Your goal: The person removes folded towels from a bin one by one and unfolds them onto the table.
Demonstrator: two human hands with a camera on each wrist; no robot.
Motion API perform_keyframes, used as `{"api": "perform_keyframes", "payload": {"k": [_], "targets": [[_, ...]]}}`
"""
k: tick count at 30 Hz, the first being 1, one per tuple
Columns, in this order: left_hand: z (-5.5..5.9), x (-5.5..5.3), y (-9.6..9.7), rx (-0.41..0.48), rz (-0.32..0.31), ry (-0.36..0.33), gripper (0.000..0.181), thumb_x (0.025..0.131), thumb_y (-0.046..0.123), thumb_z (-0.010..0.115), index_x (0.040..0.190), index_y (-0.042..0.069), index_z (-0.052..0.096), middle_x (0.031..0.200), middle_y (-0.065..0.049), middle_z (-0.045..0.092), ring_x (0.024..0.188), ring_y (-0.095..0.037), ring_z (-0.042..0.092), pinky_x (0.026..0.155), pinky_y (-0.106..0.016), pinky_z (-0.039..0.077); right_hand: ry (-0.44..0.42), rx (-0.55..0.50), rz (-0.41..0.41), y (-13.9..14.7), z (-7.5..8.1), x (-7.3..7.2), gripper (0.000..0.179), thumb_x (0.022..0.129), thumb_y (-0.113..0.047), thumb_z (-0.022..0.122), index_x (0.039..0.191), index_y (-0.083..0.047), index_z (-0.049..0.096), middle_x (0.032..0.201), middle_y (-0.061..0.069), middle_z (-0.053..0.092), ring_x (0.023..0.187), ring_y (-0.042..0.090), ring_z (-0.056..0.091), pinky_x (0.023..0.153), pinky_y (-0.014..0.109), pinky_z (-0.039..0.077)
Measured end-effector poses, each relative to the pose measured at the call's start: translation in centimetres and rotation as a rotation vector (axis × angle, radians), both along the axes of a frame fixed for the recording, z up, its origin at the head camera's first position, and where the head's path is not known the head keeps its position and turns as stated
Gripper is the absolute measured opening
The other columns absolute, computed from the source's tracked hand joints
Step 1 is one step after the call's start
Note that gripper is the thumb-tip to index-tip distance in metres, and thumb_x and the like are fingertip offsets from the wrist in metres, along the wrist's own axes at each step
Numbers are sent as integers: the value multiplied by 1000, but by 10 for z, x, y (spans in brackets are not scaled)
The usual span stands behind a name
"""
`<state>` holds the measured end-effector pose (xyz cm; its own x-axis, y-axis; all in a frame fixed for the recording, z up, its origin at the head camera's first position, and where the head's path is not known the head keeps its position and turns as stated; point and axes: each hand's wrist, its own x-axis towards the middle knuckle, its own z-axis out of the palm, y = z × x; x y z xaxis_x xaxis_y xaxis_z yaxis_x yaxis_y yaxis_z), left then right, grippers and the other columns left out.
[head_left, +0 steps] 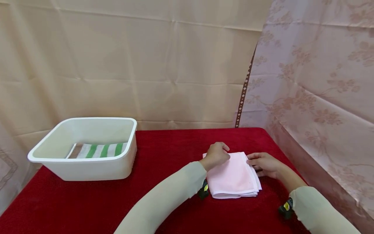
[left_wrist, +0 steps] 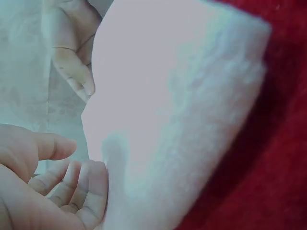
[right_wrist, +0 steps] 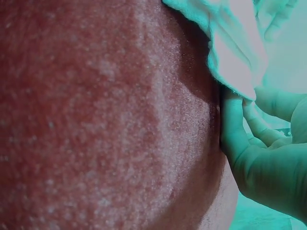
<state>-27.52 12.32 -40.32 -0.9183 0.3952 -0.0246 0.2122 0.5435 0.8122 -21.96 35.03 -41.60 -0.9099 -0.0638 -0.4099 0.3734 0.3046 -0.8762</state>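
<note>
A folded pink cloth (head_left: pixel 232 177) with white edging lies on the red-covered table. My left hand (head_left: pixel 217 155) is at its far left corner. In the left wrist view, the bent fingers (left_wrist: pixel 93 187) of that hand touch the cloth's side, and the thumb stands apart from it. My right hand (head_left: pixel 266 165) is at the cloth's right edge, thumb uppermost. In the right wrist view, its loosely extended fingers (right_wrist: pixel 233 124) meet a hanging corner of the cloth (right_wrist: pixel 235 57), low over the table. Part of the left hand's fingertips is hidden in the head view.
A white plastic basin (head_left: pixel 96 169) stands on the left of the table. Inside it lies a striped towel (head_left: pixel 99 150) in green, white and brown. The red tablecloth (head_left: pixel 169 146) reaches back to a beige curtain (head_left: pixel 146 65); a pink floral curtain (head_left: pixel 327 81) borders the right side.
</note>
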Motion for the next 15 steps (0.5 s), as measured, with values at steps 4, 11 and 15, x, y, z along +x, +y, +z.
{"api": "perform_keyframes", "payload": {"k": [4, 11, 15], "targets": [[0, -2, 11, -133, -54, 99, 26, 87, 9, 72, 114, 10, 72, 87, 4, 66, 74, -11, 61, 64, -26, 52, 2, -10, 2, 0, -1, 0, 46, 103, -14, 57, 141, 8, 44, 101, 8, 71, 89, 21, 69, 78, 46, 60], [-3, -1, 32, -431, -165, 374, 27, 95, 18, 66, 121, 19, 71, 113, 3, 68, 104, -14, 64, 79, -30, 57, 2, -14, 6, 0, -2, 0, 46, 103, -14, 58, 141, 7, 45, 103, 7, 71, 89, 21, 70, 78, 46, 61], [-5, -2, 42, -614, -264, 570, 28, 99, 26, 63, 127, 22, 68, 122, 3, 65, 112, -16, 59, 88, -31, 55, 6, -35, 8, 2, -1, 0, 44, 103, -13, 56, 141, 7, 44, 101, 6, 71, 89, 20, 70, 77, 45, 61]]}}
